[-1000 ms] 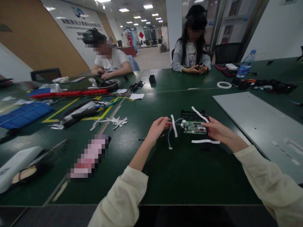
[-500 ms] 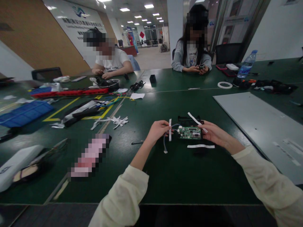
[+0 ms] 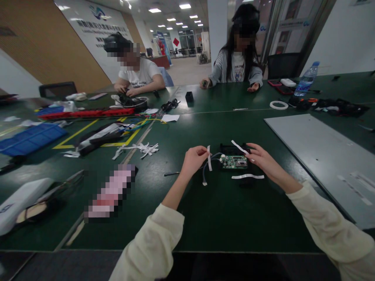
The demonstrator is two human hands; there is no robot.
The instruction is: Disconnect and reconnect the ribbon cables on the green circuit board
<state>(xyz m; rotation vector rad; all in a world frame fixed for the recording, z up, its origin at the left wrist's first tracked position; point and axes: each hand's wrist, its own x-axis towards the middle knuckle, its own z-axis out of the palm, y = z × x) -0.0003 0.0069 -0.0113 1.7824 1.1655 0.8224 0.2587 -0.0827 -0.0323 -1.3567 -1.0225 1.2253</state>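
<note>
My left hand (image 3: 195, 159) is closed, pinching a narrow white strip (image 3: 209, 160) upright between thumb and fingertips. My right hand (image 3: 260, 158) is at the right end of a second white strip (image 3: 238, 146), which slants up and left from its fingers; the thumb and fingertips seem closed on it. Between the hands sits a green circuit board (image 3: 233, 162) by a black housing part (image 3: 227, 148). Grey cables (image 3: 204, 175) leave the board's left side, behind the left fingers. A third white strip (image 3: 247, 176) lies in front of the board, above a small dark piece (image 3: 246, 182).
A grey panel (image 3: 319, 152) lies right, with a tape roll (image 3: 278, 105) and water bottle (image 3: 306, 80) beyond. Left are a heap of white strips (image 3: 146, 148), a phone (image 3: 113, 191) and a blue basket (image 3: 32, 138). Two people (image 3: 140, 74) sit across the table.
My right hand has lifted slightly off the board's right end, its fingers more raised. My left hand has shifted slightly left with its strip. The person opposite right has moved their hands apart.
</note>
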